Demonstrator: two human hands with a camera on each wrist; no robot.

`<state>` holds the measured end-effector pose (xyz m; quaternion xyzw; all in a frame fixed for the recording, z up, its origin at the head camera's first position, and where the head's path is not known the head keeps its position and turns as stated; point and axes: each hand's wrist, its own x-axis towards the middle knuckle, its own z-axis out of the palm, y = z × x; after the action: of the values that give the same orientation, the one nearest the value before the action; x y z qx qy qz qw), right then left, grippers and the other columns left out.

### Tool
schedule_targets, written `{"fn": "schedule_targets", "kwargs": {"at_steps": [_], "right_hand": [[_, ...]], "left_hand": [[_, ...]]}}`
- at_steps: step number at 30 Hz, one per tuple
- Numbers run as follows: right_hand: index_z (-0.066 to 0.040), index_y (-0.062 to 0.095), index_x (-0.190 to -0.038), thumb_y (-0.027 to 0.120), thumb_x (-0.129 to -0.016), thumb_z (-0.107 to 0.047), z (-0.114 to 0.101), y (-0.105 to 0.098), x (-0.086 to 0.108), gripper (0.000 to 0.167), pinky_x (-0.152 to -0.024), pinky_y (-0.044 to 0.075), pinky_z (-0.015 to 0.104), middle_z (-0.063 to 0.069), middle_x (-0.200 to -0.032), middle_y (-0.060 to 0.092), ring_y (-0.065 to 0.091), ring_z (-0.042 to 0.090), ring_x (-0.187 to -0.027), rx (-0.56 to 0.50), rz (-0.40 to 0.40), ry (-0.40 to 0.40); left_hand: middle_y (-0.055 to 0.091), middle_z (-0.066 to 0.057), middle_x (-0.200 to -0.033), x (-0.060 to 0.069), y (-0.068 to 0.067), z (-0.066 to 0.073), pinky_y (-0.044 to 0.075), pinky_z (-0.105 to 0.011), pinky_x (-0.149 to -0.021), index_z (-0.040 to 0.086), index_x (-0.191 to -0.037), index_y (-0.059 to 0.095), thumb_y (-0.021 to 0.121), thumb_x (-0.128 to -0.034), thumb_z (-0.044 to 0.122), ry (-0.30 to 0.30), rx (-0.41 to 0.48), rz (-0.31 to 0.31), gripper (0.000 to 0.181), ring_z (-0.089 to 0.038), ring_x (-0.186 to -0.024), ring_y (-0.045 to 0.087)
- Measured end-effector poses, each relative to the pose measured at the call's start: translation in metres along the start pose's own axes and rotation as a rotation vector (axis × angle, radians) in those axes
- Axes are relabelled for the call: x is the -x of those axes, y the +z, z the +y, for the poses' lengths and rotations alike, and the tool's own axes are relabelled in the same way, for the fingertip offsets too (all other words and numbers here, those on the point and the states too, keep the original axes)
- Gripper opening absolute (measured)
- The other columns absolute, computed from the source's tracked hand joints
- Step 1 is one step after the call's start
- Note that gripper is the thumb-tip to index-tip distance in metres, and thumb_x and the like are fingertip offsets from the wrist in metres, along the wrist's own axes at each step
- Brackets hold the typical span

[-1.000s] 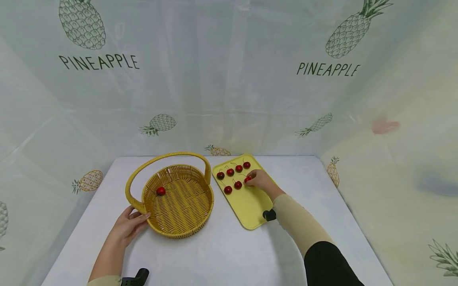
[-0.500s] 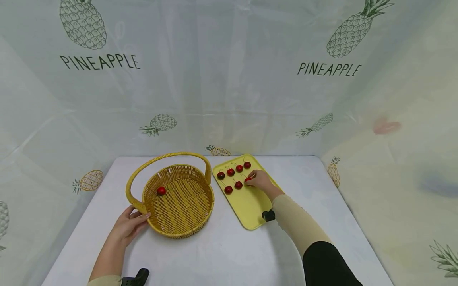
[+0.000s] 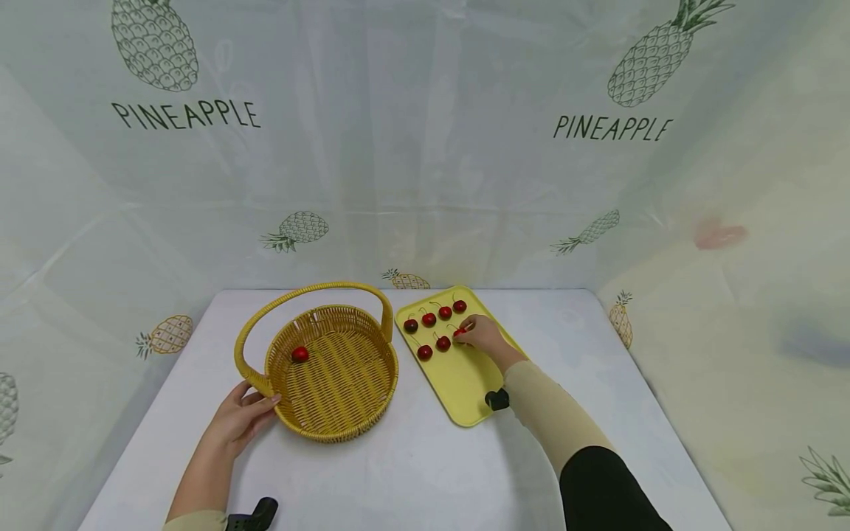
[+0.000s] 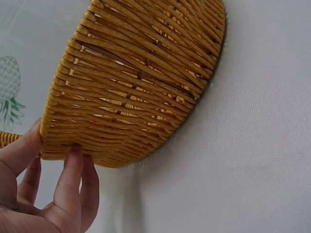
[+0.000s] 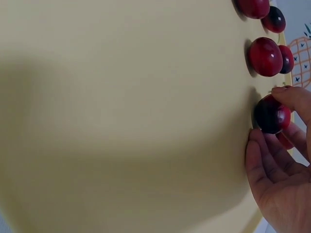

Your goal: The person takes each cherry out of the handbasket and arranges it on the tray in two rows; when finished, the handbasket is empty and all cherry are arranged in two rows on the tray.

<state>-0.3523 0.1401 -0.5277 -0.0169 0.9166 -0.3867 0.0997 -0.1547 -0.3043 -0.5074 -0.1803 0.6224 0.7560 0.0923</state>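
Note:
My left hand (image 3: 235, 422) grips the rim of a yellow woven basket (image 3: 339, 394) at its left front, near the foot of the tall handle. In the left wrist view, fingers press on the basket's outer wall (image 4: 131, 92). One red cherry (image 3: 300, 355) lies inside the basket. Over the yellow tray (image 3: 458, 391) to the right, my right hand (image 3: 488, 339) pinches a cherry (image 5: 272, 115) between thumb and fingers, low against the tray surface. Several other stemmed cherries (image 3: 429, 319) lie in rows toward the tray's far end.
Both basket and tray stand side by side on a white table (image 3: 398, 479), close to its back edge. The basket's handle (image 3: 312, 289) arches up over its far side. Behind hangs a pale curtain (image 3: 425, 147) printed with pineapples.
Almost nothing differs. My right hand stays at the same cherry, and my left hand keeps its grip on the basket. The head view has shifted very slightly.

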Motion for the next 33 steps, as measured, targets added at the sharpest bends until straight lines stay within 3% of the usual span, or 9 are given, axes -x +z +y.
{"fn": "schedule_targets", "kwargs": {"at_steps": [7,19,33], "right_hand": [[-0.001,0.066,-0.105,0.079,-0.082,-0.016,-0.001,-0.002,0.002,0.031,-0.061,0.049,0.026,0.01,-0.092,0.063,0.058,0.017,-0.07,0.005,-0.003,-0.021],[-0.001,0.064,-0.109,0.079,-0.083,-0.018,-0.003,-0.009,0.002,0.035,-0.065,0.05,0.026,0.012,-0.098,0.063,0.06,0.018,-0.074,-0.011,-0.03,0.02],[0.001,0.066,-0.111,0.078,-0.083,-0.016,-0.014,-0.023,0.008,0.035,-0.078,0.051,0.037,0.013,-0.099,0.063,0.057,0.026,-0.089,0.06,-0.043,-0.088]], "left_hand": [[0.03,-0.026,-0.141,0.0,0.002,0.0,0.052,-0.031,-0.091,0.006,-0.155,0.007,0.063,-0.0921,-0.002,-0.005,0.009,0.001,0.085,-0.012,-0.096,0.064],[0.037,-0.024,-0.136,-0.001,0.001,-0.001,0.053,-0.03,-0.09,0.005,-0.155,0.007,0.063,-0.0923,-0.003,0.007,-0.006,-0.012,0.084,-0.011,-0.094,0.064],[0.034,-0.025,-0.138,0.0,0.0,0.001,0.054,-0.03,-0.088,0.006,-0.155,0.006,0.065,-0.0913,-0.002,-0.018,0.004,0.005,0.088,-0.01,-0.092,0.065]]}}
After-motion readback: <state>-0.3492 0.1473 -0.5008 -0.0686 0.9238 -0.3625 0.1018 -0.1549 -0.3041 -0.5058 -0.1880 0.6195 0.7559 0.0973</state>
